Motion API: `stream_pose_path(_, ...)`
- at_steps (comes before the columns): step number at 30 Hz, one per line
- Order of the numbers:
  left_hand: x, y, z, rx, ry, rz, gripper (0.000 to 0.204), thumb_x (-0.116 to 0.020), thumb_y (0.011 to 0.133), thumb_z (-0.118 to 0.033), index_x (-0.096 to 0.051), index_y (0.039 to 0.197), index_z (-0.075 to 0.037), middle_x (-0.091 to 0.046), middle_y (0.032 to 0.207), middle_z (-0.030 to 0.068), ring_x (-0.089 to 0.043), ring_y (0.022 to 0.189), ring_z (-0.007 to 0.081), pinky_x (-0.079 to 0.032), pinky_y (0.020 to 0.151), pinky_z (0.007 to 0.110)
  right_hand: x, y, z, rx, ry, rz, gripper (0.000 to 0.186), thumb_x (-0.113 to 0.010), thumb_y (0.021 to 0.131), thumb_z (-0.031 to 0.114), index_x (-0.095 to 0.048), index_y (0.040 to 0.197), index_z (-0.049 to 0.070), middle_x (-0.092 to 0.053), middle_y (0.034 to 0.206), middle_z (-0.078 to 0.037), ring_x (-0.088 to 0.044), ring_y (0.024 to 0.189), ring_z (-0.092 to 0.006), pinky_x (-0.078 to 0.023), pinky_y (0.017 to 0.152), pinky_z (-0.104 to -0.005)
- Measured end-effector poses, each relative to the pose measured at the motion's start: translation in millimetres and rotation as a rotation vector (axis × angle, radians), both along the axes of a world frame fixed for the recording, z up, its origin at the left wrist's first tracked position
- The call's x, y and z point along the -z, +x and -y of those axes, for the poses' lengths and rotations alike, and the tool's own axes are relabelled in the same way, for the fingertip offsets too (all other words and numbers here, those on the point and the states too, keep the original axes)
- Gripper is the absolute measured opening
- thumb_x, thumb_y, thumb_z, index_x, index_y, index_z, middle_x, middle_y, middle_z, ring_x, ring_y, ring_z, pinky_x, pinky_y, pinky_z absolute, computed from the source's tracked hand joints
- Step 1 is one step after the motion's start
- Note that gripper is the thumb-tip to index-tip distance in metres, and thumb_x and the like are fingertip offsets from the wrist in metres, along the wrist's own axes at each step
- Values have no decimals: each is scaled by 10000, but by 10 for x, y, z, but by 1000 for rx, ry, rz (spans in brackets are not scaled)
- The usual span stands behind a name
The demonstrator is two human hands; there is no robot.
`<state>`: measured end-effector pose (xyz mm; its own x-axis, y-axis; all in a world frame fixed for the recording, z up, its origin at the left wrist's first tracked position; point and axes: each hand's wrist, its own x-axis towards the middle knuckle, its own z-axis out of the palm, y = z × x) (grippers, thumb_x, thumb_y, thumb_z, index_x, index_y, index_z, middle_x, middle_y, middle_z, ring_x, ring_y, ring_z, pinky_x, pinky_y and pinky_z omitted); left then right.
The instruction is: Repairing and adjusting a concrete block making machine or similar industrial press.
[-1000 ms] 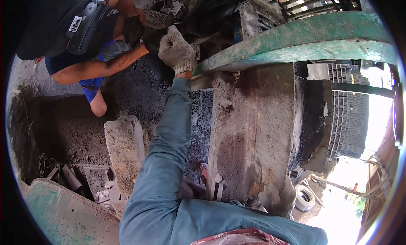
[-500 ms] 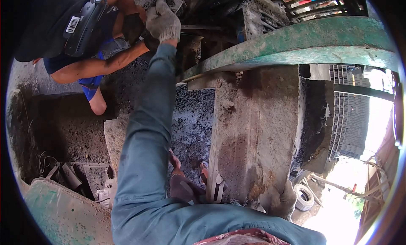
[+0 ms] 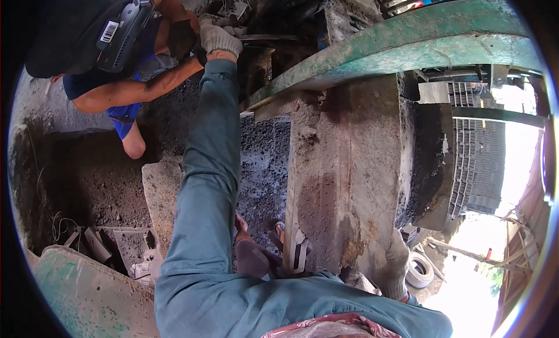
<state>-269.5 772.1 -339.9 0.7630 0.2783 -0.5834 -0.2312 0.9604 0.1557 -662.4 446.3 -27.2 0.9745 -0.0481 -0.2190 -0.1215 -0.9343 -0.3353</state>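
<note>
My left arm, in a blue-green sleeve, stretches forward across the work area. At its end my left hand (image 3: 220, 39), in a pale knitted glove, is closed beside a co-worker's dark-gloved hand (image 3: 183, 38). What lies inside its fingers is hidden. A thin metal bar (image 3: 271, 38) extends to the right from beside this hand. My right hand (image 3: 396, 268), also gloved, lies with its fingers stretched along the near right edge of a broad, dirt-caked slab (image 3: 349, 180). Part of that hand is hidden in the grime-coloured surroundings.
A green beam (image 3: 402, 43) crosses the far right. The co-worker (image 3: 125, 93) bends at far left over a dirt pit (image 3: 99, 175). A green metal panel (image 3: 87, 294) stands near left. Stacked grey blocks (image 3: 477, 163) and a tyre (image 3: 419, 271) are at right.
My view has shifted slightly, and the slab and green beam sit a little higher and further left. My left hand has lowered and turned a little; my right hand shows more fully on the slab's edge.
</note>
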Motion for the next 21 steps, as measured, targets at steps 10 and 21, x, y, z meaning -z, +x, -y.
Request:
stream_pose_path(10, -437, -402, 182, -255, 64, -18, 458, -532, 984, -517, -444, 784, -115, -318, 559, 12, -355, 491, 182, -479, 664, 420, -47, -34, 24, 64, -29, -59, 312, -619, 882, 120, -614, 1163, -17, -704, 966, -154, -679, 866, -260, -532, 797, -356)
stream_pose_path(21, -267, -855, 794, -340, -2, -141, 519, -536, 1007, -491, -444, 831, -12, -339, 530, 37, -353, 390, 201, -540, 918, 489, -37, -6, -18, 166, 8, -94, 317, -592, 888, 59, -617, 1197, -5, -672, 1002, -180, -680, 886, -307, -533, 781, -387)
